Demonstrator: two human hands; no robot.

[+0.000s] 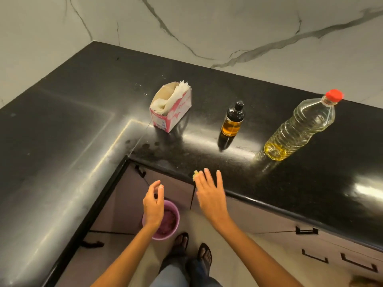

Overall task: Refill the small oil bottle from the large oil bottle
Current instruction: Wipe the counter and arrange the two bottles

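Note:
The small oil bottle [232,119], with amber oil and a black cap, stands upright on the black counter [87,112]. To its right stands the large clear oil bottle [300,126], red cap on and yellow oil low in it. My right hand [210,195] hovers at the counter's front edge, well short of both bottles, with its fingers spread. A small yellowish wad [195,175] sits at its thumb side on the edge; no grip on it shows. My left hand [153,204] hangs over a purple bin, fingers loosely curved and holding nothing.
An open pink-and-white tissue box [171,106] stands left of the small bottle. The purple bin [172,222] sits on the floor in the counter's inner corner, by my feet. Cabinet drawers with black handles [306,230] run below the counter. Marble walls back the counter.

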